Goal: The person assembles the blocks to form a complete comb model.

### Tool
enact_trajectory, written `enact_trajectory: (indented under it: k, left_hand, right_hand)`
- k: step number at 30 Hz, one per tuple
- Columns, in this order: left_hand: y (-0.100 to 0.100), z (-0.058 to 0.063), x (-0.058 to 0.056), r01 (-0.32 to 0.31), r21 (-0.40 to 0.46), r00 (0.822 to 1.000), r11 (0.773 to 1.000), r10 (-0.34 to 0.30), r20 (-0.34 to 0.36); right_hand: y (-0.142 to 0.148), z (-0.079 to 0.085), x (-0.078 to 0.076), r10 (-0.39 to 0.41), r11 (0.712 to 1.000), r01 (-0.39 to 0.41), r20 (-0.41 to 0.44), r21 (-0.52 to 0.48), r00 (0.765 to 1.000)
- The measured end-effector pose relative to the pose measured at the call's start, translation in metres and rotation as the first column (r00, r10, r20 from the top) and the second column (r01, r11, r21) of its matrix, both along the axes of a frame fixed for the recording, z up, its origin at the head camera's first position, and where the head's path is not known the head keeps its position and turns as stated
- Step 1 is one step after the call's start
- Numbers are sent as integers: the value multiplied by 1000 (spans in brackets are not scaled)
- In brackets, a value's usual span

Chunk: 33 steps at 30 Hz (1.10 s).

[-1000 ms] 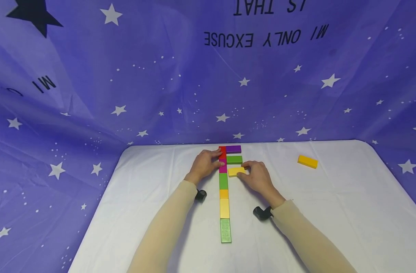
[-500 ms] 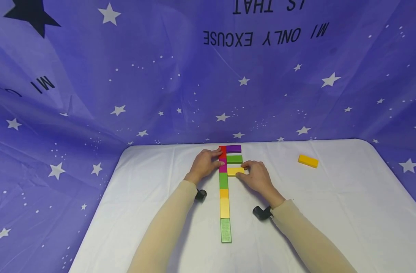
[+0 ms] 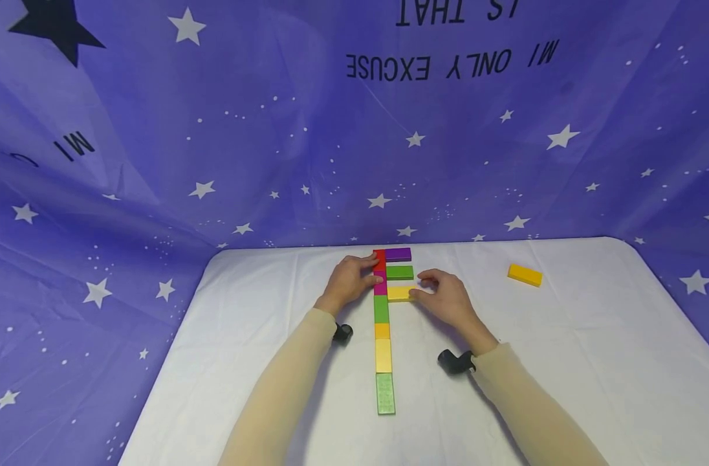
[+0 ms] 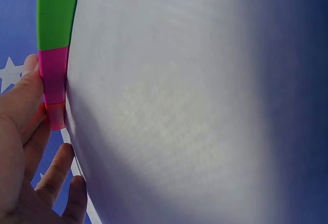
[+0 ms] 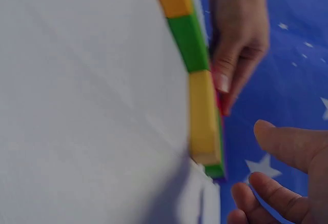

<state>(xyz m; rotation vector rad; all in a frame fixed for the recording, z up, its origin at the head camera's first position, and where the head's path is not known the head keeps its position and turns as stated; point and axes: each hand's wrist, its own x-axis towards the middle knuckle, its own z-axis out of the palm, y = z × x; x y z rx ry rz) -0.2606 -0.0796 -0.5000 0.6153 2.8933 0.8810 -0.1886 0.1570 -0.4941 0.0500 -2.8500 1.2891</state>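
Note:
Down the white table runs a straight row of coloured blocks. At its far end my left hand rests its thumb on the magenta block and a fingertip on the red block. Three blocks stick out to the right: a purple block, a green block and a yellow block. The yellow one's left end meets the row. My right hand is beside its right end; the right wrist view shows thumb and fingers spread, apart from the yellow block.
A lone orange-yellow block lies at the back right. The row continues nearer with a green block, an orange block, a pale yellow block and a light green block. A starry purple cloth hangs behind the table.
The yellow block slid left against the row. My right hand has since let go of it and drawn back slightly to the right. My left hand has stayed in place.

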Motion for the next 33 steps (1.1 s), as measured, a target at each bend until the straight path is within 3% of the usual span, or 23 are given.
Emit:
enact_trajectory:
  k: [5,15,33]
  left_hand:
    - [0,1,1,6,2,1000,1000,-6,-10]
    - [0,2,1,-1,-7,1000,1000,1,6]
    - [-1,2,1,1,-17,1000,1000,0,14]
  right_hand:
    - [18,13,2,-24,997,24,0,-73,1000]
    - [55,31,4,-89,990,87,-11,-110,996]
    - [124,36,11,-214,975,211,-43,-74,976]
